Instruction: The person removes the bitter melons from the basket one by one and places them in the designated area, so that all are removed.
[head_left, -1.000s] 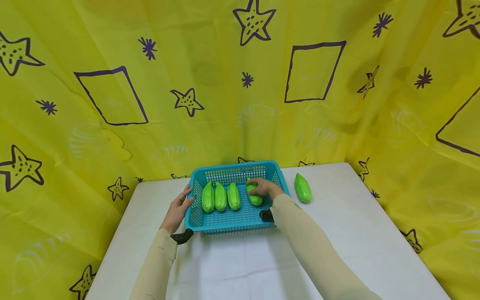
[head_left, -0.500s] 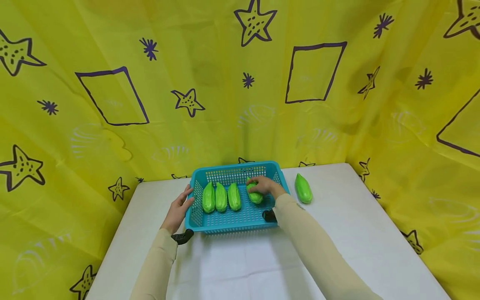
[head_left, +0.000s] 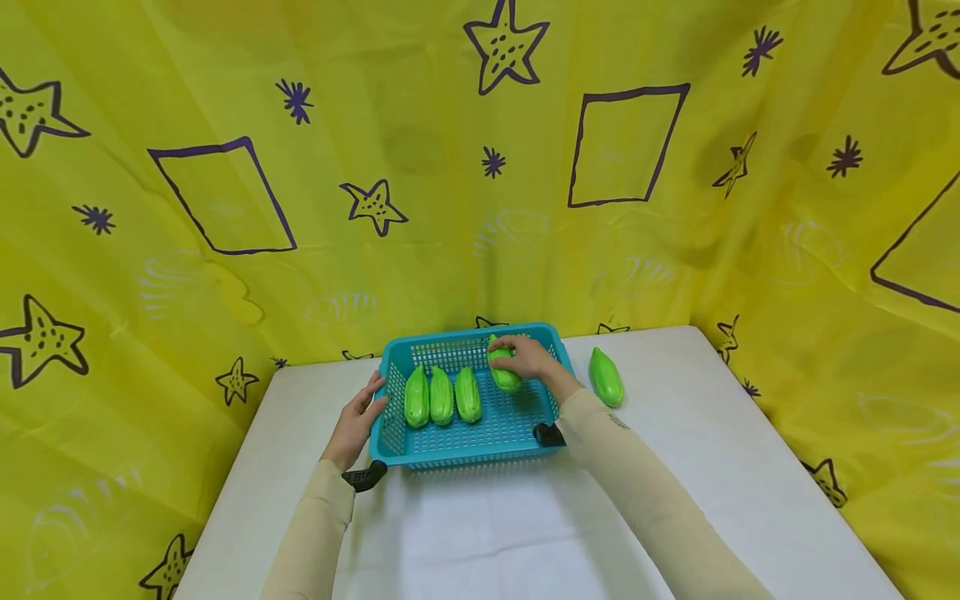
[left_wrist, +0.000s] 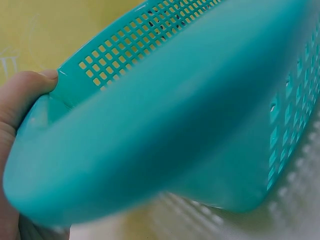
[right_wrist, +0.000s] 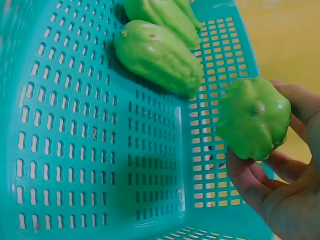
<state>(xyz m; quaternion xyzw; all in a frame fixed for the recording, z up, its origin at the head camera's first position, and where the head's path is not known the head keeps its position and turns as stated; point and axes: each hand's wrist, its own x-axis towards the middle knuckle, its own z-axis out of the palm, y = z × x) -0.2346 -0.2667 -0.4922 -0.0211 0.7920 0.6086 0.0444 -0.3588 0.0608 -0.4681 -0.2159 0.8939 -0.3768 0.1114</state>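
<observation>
Right hand [head_left: 528, 358] grips a ribbed green gourd [right_wrist: 255, 120] round its sides, above the blue basket's [head_left: 480, 456] floor, likely for firm hold. Left hand [head_left: 352, 425], fingers fairly straight, touches the rim, presumably steadying. Three gourds [head_left: 442, 397] lie inside.

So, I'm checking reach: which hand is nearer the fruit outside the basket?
Right. The right hand is left of that fruit, over the basket, gripping another fruit; the left hand is farther off, at the basket's left rim.
</observation>
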